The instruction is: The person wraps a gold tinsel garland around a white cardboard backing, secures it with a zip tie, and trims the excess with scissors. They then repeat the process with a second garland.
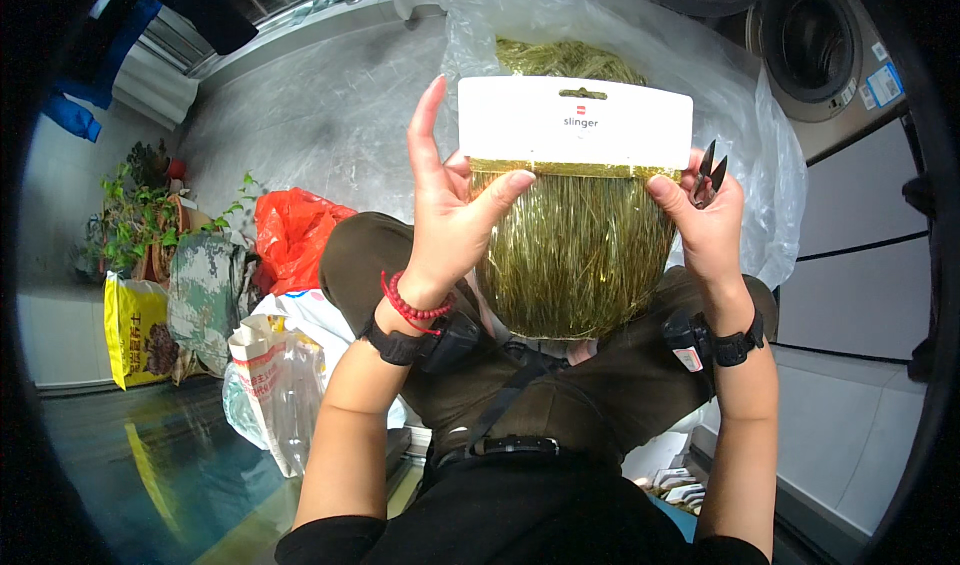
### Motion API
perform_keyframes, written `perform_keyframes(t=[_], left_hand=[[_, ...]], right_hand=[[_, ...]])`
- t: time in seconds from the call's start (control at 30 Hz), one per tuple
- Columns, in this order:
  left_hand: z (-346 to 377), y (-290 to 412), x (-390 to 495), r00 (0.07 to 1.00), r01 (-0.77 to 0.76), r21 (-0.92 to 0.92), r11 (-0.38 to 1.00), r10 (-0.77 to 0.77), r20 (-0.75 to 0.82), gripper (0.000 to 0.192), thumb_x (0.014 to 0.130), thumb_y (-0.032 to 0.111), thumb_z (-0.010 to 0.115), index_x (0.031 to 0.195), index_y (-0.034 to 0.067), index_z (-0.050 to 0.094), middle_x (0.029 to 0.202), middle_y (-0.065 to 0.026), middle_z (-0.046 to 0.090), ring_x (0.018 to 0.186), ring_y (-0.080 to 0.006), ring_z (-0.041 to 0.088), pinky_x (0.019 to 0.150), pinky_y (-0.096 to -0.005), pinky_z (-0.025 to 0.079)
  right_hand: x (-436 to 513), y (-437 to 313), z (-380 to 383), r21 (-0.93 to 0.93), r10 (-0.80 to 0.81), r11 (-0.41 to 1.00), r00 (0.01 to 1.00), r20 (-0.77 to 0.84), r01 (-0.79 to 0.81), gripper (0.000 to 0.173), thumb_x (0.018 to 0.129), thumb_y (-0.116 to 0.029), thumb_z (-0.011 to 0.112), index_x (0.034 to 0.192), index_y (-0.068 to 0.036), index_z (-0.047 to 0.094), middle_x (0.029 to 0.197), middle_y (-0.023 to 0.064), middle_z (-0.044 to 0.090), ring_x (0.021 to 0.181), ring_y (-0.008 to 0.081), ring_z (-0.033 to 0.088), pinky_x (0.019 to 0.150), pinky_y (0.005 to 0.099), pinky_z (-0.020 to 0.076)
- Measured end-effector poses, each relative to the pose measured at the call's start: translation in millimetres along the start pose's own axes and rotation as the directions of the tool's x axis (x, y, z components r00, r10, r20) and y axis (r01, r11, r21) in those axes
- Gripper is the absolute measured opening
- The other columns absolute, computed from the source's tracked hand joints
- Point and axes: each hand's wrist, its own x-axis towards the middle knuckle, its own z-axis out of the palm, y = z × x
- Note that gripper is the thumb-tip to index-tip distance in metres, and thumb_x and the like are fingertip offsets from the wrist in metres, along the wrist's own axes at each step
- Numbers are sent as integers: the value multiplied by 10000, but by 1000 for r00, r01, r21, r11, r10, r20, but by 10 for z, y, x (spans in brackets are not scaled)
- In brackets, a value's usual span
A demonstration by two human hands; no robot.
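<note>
Between my two hands a gold tinsel fringe hangs from a white header card, which has a hang slot and some printing. My left hand pinches the fringe's top band at the left, thumb in front and index finger raised beside the card. At the other end my right hand grips the same band, thumb in front. A pair of small dark thread snips rests in that right hand, blades apart and pointing up. Beyond the card lies a heap of gold tinsel on clear plastic sheeting.
Left of my knees are a red plastic bag, a paper bag, a camouflage cloth bundle, a yellow bag and potted plants. A front-loading washing machine stands upper right. Several carded items lie by my right hip.
</note>
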Motion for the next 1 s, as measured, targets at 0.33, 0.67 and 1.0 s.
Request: perform_keyframes(t=[0.33, 0.67, 1.0], left_hand=[[-171, 18, -70, 1000, 0, 386, 922, -9, 21, 223, 783, -33, 704, 998, -15, 650, 1021, -76, 629, 926, -113, 589, 789, -229, 480], [-36, 134, -130, 992, -121, 570, 813, 83, 91, 178, 751, 42, 739, 914, 15, 672, 871, -68, 645, 786, -136, 612, 656, -244, 471], [-14, 201, -201, 983, -182, 632, 753, 126, 134, 160, 742, 26, 739, 889, 28, 676, 836, -56, 635, 722, -115, 592, 597, -223, 442]], right_hand=[[-8, -90, 155, -488, -333, 849, 923, -193, 204, 323, 725, -77, 778, 999, -14, 619, 984, 66, 629, 761, 117, 601, 659, 228, 496], [67, -109, 452, -578, -645, 207, 555, 525, 789, 289, 667, -95, 701, 947, -27, 685, 853, 92, 664, 625, 197, 628, 478, 265, 446], [23, -131, 489, -613, -636, 174, 563, 527, 771, 250, 664, -109, 637, 905, -46, 661, 870, 50, 650, 607, 146, 613, 502, 257, 453]])
